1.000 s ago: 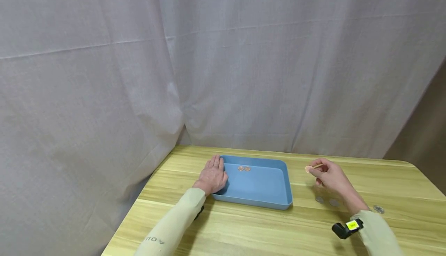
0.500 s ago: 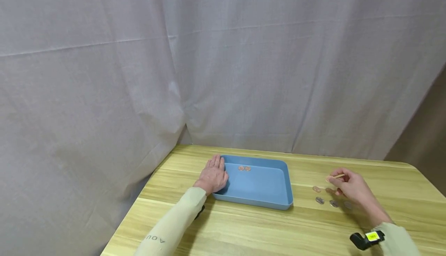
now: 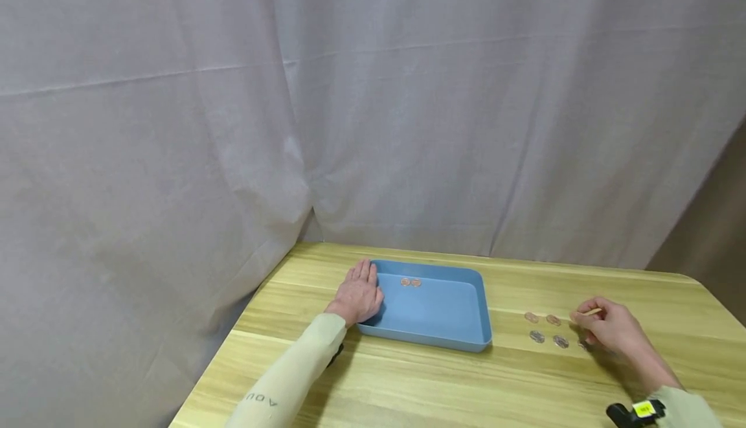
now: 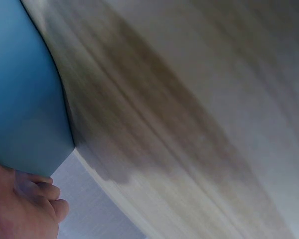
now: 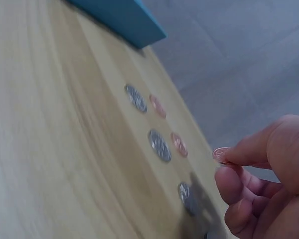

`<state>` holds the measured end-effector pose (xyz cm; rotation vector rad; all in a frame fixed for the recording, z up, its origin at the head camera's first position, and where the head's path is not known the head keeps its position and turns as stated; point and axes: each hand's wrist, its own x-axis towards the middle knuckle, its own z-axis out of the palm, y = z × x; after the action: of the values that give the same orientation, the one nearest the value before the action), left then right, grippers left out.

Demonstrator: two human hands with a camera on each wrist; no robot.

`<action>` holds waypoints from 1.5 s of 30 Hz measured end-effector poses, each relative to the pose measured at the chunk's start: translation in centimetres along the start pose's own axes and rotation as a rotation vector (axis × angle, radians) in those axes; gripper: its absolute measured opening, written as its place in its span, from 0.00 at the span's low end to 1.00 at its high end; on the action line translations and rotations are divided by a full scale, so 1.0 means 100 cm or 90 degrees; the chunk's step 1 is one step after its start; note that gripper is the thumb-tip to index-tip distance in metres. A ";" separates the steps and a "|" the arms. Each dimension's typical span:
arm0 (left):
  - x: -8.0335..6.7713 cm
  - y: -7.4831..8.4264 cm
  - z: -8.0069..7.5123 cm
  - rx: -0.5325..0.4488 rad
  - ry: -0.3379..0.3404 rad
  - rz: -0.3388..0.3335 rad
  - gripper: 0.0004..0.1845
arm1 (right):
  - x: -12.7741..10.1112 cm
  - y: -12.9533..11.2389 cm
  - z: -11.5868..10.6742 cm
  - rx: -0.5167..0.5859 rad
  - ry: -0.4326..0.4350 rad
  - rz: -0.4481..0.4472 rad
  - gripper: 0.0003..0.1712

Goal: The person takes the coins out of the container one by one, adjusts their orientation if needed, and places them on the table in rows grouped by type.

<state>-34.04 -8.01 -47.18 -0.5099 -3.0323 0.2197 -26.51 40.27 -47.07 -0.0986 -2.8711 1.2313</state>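
Note:
My right hand [image 3: 609,324] pinches a copper coin [image 5: 221,155] between thumb and forefinger, raised over the right part of the table. That coin shows in the right wrist view. Beside the hand lie two copper coins [image 3: 553,320] in a row, with silver coins [image 3: 537,336] in a row nearer me. One silver coin [image 3: 583,344] is partly covered by the hand. My left hand [image 3: 357,295] rests over the left rim of a blue tray [image 3: 422,336], its fingers straight along that side. Two copper coins [image 3: 410,282] lie side by side in the tray, by its back wall.
The wooden table [image 3: 419,389] carries the tray and the loose coins. A grey curtain [image 3: 408,123] hangs right behind the table's back edge. A black wrist camera [image 3: 635,413] sits on the right sleeve.
My right hand has moved right and toward me with the copper coin, uncovering the two copper coins on the table. My left hand and the tray have stayed in place.

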 end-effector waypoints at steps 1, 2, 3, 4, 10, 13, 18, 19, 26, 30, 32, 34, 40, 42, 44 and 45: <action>0.000 0.000 0.000 0.000 0.001 0.001 0.33 | 0.000 0.003 -0.001 -0.004 -0.001 0.005 0.16; 0.001 0.000 0.000 0.000 0.002 0.002 0.33 | 0.000 0.005 -0.001 -0.013 -0.002 0.008 0.17; 0.001 0.000 0.001 0.000 0.003 0.002 0.33 | 0.001 0.008 -0.002 -0.020 -0.006 0.012 0.17; 0.000 0.000 0.000 -0.001 0.003 0.002 0.33 | 0.002 0.010 -0.003 -0.027 -0.009 0.013 0.18; -0.001 0.000 -0.001 0.007 0.003 0.001 0.33 | 0.013 0.022 -0.005 -0.041 -0.051 0.031 0.17; 0.000 0.000 -0.001 0.012 0.004 0.001 0.33 | 0.018 0.025 -0.004 -0.043 -0.066 0.022 0.14; 0.000 0.000 -0.001 0.011 0.002 0.001 0.34 | 0.022 0.026 -0.005 -0.060 -0.067 0.004 0.11; 0.000 0.000 -0.001 0.010 0.002 -0.001 0.34 | 0.023 0.027 -0.006 -0.069 -0.066 0.001 0.11; 0.001 0.000 -0.001 0.001 -0.001 -0.005 0.34 | 0.023 0.025 -0.007 -0.078 -0.065 0.015 0.12; 0.001 0.001 0.000 0.000 -0.001 -0.004 0.34 | 0.022 0.024 -0.007 -0.091 -0.061 0.014 0.13; 0.001 0.001 0.001 0.002 -0.002 -0.002 0.34 | 0.022 0.024 -0.007 -0.107 -0.055 0.005 0.13; 0.001 0.000 0.001 0.001 -0.003 0.002 0.34 | 0.022 0.024 -0.008 -0.125 -0.042 -0.004 0.12; -0.001 -0.001 0.000 -0.002 0.007 0.003 0.33 | 0.021 0.017 -0.013 -0.158 0.022 -0.039 0.12; -0.001 -0.001 -0.001 -0.006 0.014 0.001 0.33 | 0.020 0.012 -0.013 -0.152 0.035 -0.046 0.12; -0.001 0.000 -0.001 -0.005 0.014 0.001 0.33 | 0.019 0.006 -0.012 -0.140 0.039 -0.052 0.12; -0.001 0.000 -0.001 -0.006 0.013 0.001 0.33 | 0.019 0.003 -0.010 -0.136 0.043 -0.056 0.12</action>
<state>-33.97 -8.08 -47.12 -0.5125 -3.0140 0.1993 -28.30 41.34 -46.57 -0.0163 -2.9029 0.8868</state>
